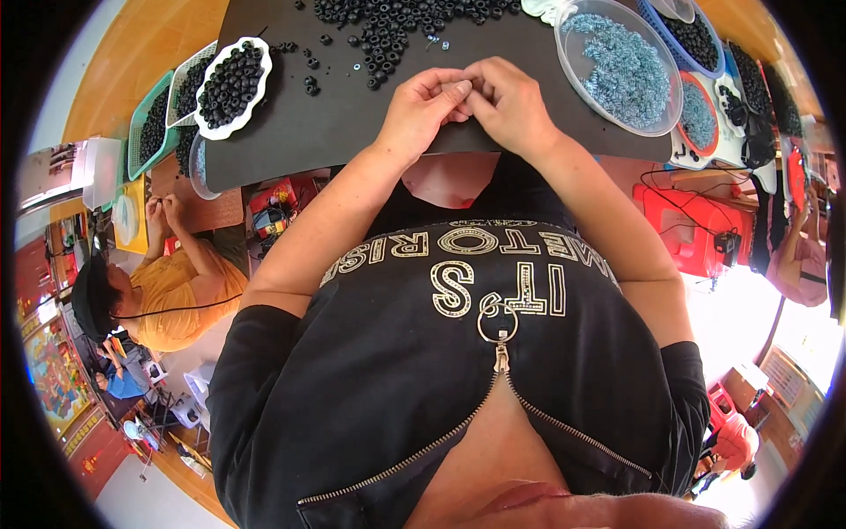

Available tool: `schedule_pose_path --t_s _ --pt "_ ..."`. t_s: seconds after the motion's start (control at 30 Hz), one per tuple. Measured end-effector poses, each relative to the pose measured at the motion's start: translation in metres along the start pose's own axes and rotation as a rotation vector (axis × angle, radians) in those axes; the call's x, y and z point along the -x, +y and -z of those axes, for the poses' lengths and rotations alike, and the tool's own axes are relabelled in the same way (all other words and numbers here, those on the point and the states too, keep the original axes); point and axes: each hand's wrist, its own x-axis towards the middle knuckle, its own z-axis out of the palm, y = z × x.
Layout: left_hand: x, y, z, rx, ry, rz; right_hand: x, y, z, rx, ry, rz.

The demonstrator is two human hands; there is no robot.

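Observation:
My left hand point(425, 106) and my right hand point(507, 104) meet over the near part of the dark table point(308, 132). Both hands are closed, fingertips and thumbs pressed together. Whatever they pinch, if anything, is too small or hidden to make out. Just beyond them spreads a loose heap of black ring-shaped beads point(379, 40), with a few strays to its left. Two or three tiny blue pieces point(445, 44) lie beside the heap, close above my fingers. To the right of my right hand, a clear round tray point(571, 75) holds many small light-blue pieces point(626, 70).
At left stand a white scalloped dish point(220, 132) and a green basket point(135, 159), both with black beads. A blue basket point(721, 66) and an orange-rimmed dish point(705, 152) sit far right. A person in yellow point(189, 291) works at left. Cables cross a red stool point(683, 229).

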Motion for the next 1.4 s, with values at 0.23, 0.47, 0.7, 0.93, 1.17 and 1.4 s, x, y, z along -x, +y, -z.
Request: schedule_pose_path --t_s 0.23,0.47,0.7,0.93,1.17,1.4 --pt "0.003 0.003 0.002 0.158 0.021 0.024 -0.017 0.020 -0.004 -0.346 -0.074 -0.097" --pt "0.001 0.003 0.007 0.186 0.037 0.010 -0.054 0.036 -0.028 0.349 0.057 0.090" --pt "0.000 0.004 0.009 0.315 0.050 0.034 -0.047 0.031 -0.013 0.125 0.015 -0.033" --pt "-0.002 0.003 0.011 0.351 0.013 0.032 -0.021 -0.001 -0.016 -0.293 0.008 -0.160" --pt "-0.001 0.002 0.010 0.351 0.011 0.003 -0.020 -0.002 -0.011 -0.049 0.033 0.104" --pt "0.001 0.008 0.008 0.339 0.053 0.025 -0.043 0.020 -0.006 0.081 0.148 0.139"
